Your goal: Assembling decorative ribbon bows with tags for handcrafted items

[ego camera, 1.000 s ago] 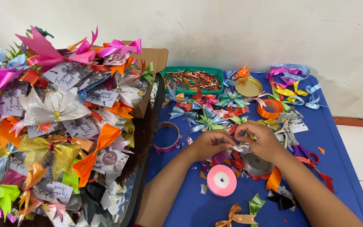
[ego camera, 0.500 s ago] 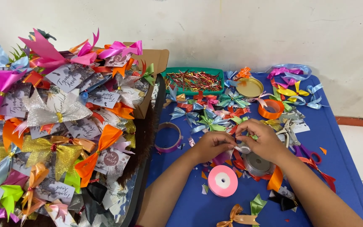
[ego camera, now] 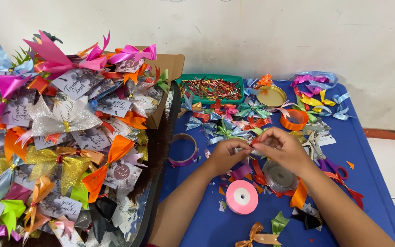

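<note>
Pinching one silver ribbon (ego camera: 248, 150), two hands (ego camera: 257, 153), one pink ribbon roll (ego camera: 242, 197)

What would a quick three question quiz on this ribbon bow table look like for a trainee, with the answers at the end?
1. True or false: the left hand and right hand meet over the blue table on one small silvery ribbon piece.
2. Which roll lies nearest the person, just below the hands? A) pink ribbon roll B) orange ribbon roll C) purple tape ring
3. What does the green tray at the back hold?

Key
1. True.
2. A.
3. A heap of thin red, gold and green twist ties, as far as can be told.
</note>
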